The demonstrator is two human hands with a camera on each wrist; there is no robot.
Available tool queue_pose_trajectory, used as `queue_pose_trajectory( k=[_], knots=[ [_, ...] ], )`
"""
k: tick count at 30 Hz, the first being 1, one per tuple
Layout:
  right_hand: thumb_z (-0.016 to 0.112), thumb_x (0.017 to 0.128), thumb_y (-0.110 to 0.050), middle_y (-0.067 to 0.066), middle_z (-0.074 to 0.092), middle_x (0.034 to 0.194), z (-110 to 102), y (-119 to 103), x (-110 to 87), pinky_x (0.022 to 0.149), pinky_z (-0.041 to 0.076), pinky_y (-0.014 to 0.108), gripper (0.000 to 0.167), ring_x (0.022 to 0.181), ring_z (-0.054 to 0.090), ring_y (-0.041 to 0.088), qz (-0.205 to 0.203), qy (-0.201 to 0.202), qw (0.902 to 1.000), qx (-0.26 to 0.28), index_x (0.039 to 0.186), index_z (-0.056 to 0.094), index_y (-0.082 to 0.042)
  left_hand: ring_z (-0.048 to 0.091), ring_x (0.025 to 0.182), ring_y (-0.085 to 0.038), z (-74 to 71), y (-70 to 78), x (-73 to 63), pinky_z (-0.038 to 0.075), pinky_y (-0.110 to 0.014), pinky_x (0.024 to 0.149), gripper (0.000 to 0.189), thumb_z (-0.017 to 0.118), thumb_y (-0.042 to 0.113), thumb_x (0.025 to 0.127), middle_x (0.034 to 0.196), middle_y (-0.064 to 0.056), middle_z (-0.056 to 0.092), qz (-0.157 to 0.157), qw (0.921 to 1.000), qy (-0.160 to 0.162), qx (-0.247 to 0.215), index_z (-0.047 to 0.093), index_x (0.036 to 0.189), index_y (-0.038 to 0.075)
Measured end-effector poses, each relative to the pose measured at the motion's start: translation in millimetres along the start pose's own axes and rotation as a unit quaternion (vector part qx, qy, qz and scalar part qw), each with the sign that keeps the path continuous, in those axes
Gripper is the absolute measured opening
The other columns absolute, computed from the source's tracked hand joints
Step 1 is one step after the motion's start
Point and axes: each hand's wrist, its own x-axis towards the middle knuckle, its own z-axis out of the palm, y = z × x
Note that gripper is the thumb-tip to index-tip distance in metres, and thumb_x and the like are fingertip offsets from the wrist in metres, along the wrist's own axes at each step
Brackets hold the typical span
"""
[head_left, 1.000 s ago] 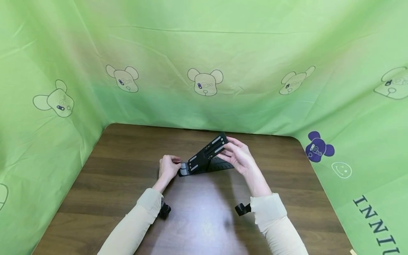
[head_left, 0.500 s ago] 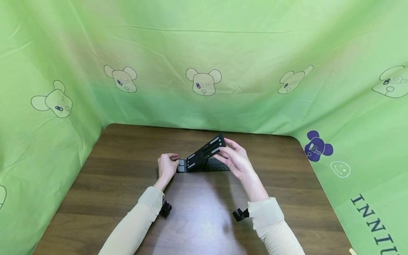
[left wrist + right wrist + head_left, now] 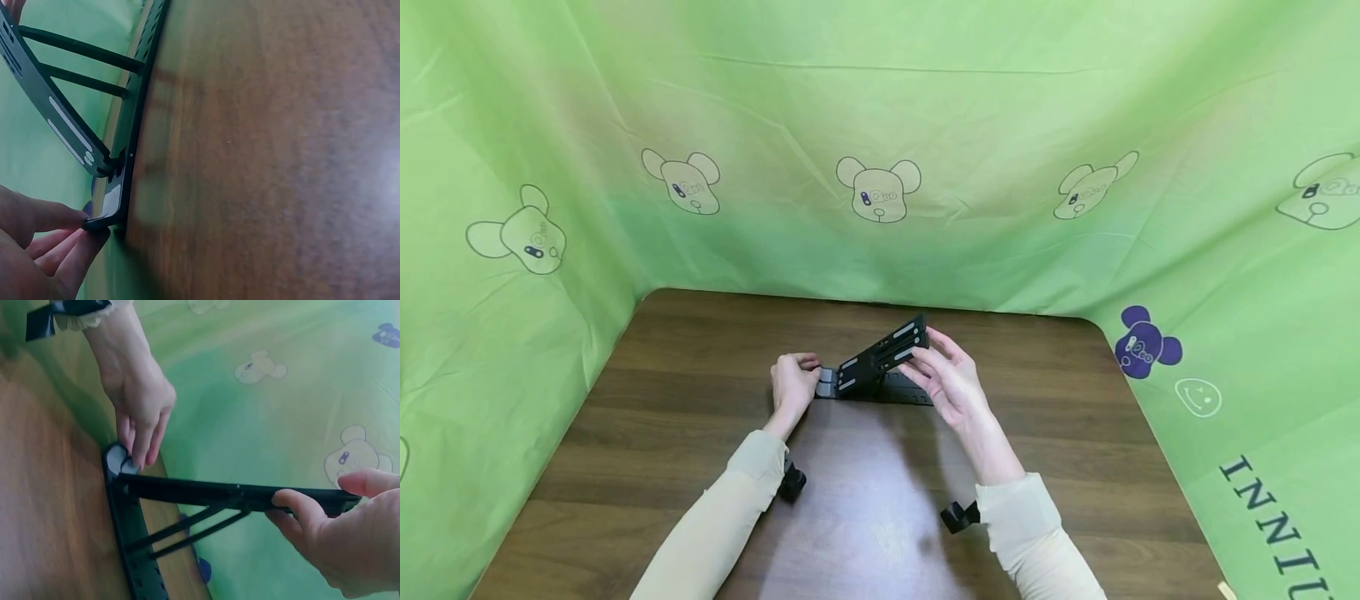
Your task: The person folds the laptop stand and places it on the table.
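A black folding laptop stand point(image 3: 868, 367) is near the far side of the table, its slotted top plate point(image 3: 59, 106) tilted up from the base point(image 3: 140, 81). Two thin struts point(image 3: 181, 528) run between plate and base. My left hand point(image 3: 793, 387) pinches the raised lip at the stand's left end between thumb and fingers, beside grey pads point(image 3: 111, 201). With thumb and fingers on either side, my right hand point(image 3: 953, 390) grips the upper end of the tilted plate. The right hand hides part of the base's right end in the head view.
The brown wooden table point(image 3: 700, 492) has rounded far corners. Green cloth point(image 3: 880, 108) printed with bear heads hangs behind it and on both sides. Black wrist camera mounts point(image 3: 792, 483) are under both sleeves. A small pale piece point(image 3: 1227, 590) shows at the lower right edge.
Both hands and the stand have shifted slightly to the left, and the stand's left end has moved away from me. The base has turned a little; both hands keep their hold.
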Motion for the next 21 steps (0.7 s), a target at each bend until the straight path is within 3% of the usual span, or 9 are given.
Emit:
queue_pose_trajectory(
  k=[15, 19, 21],
  knots=[
    [0.053, 0.104, 0.013, -0.003, 0.074, 0.114, 20.4, 18.0, -17.3, 0.096, 0.068, 0.031, 0.051, 0.099, 0.078, 0.013, -0.025, 0.043, 0.9975, 0.05, 0.152, 0.043, -0.002, 0.081, 0.117, -0.031, 0.0, 2.6, 10.2, 0.059, -0.046, 0.111, 0.021, 0.079, 0.0, 0.093, 0.105, -0.018, 0.085, -0.037, 0.9992, 0.003, -0.017, 0.084, 0.112, -0.003],
    [0.055, 0.104, 0.012, -0.001, 0.072, 0.117, 20.5, 19.7, -18.4, 0.098, 0.068, 0.032, 0.052, 0.1, 0.079, 0.014, -0.024, 0.036, 0.9985, 0.035, 0.152, 0.042, -0.003, 0.081, 0.115, -0.032, -2.8, 3.2, 11.1, 0.06, -0.047, 0.108, 0.02, 0.078, 0.002, 0.094, 0.106, -0.017, 0.085, -0.025, 0.9995, -0.012, 0.016, 0.085, 0.112, -0.002],
    [0.055, 0.105, 0.009, -0.002, 0.071, 0.117, 18.1, 17.8, -18.8, 0.1, 0.067, 0.034, 0.053, 0.101, 0.078, 0.013, -0.015, 0.029, 0.9994, 0.014, 0.154, 0.041, -0.005, 0.082, 0.112, -0.032, 0.2, -7.8, 16.8, 0.062, -0.049, 0.103, 0.02, 0.078, 0.006, 0.094, 0.106, -0.014, 0.086, -0.007, 0.9984, -0.027, 0.049, 0.086, 0.112, 0.002]
  ],
)
